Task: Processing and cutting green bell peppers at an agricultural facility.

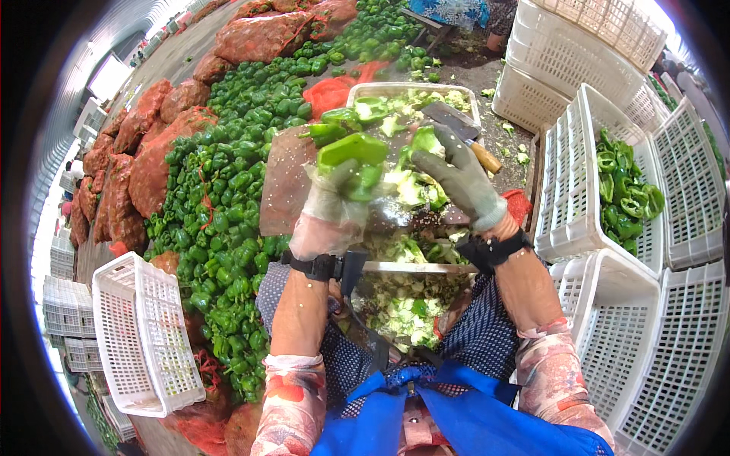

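Observation:
My left hand (332,199), in a thin pale glove, is closed around a halved green bell pepper (352,150), blurred by motion. To its right, my right hand (461,176) wears a grey-green glove; its fingers are stretched, with thumb and forefinger apart. Pale pepper cores (414,190) lie beside and below the right thumb; I cannot tell whether they touch it. Small seeds are scattered between the hands. A broad-bladed knife (450,118) with a wooden handle rests just beyond my right hand, on a white crate (477,110) holding pepper scraps.
Whole green peppers (236,182) are heaped on the left, with red mesh sacks (171,152) behind. A white crate (144,334) stands at lower left. On the right, another crate (566,178) holds cut peppers (627,186); stacked crates (570,57) rise beyond. Scraps (411,315) lie between my legs.

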`<state>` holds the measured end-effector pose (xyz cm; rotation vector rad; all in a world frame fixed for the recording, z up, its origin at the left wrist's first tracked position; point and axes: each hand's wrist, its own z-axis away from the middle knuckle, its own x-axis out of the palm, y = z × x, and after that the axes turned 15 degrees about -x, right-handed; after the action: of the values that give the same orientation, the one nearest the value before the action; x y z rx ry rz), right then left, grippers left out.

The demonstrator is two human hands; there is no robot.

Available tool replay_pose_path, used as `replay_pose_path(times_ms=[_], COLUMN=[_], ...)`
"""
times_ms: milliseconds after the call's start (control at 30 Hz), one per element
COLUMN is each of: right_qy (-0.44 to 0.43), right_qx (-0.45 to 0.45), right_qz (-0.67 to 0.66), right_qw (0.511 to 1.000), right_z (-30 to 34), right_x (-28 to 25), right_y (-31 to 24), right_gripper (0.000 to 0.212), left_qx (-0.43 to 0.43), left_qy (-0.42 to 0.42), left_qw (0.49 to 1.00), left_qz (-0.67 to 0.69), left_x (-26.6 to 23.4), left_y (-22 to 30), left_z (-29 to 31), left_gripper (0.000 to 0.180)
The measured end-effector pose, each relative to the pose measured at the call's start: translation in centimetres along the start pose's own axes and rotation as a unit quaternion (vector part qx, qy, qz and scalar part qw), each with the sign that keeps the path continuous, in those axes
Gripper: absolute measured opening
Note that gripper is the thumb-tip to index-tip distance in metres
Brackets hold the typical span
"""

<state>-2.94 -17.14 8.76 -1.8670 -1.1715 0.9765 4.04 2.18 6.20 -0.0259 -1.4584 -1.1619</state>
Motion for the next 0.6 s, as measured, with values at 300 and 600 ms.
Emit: replay_pose_path(times_ms=[300,600], right_qy=[-0.063,-0.142], right_qx=[-0.205,0.042], right_qz=[0.155,0.048], right_qw=[0.964,0.988], right_z=[-0.2,-0.1], right_x=[0.4,2.3], right_y=[2.3,2.3], right_gripper=[0.054,0.061], left_qx=[-0.044,-0.113], left_qy=[-0.108,-0.089], left_qw=[0.988,0.985], left_qz=[0.098,-0.094], left_x=[0.4,2.4], left_y=[0.6,-0.2], left_z=[0.1,0.6], left_gripper=[0.062,0.099])
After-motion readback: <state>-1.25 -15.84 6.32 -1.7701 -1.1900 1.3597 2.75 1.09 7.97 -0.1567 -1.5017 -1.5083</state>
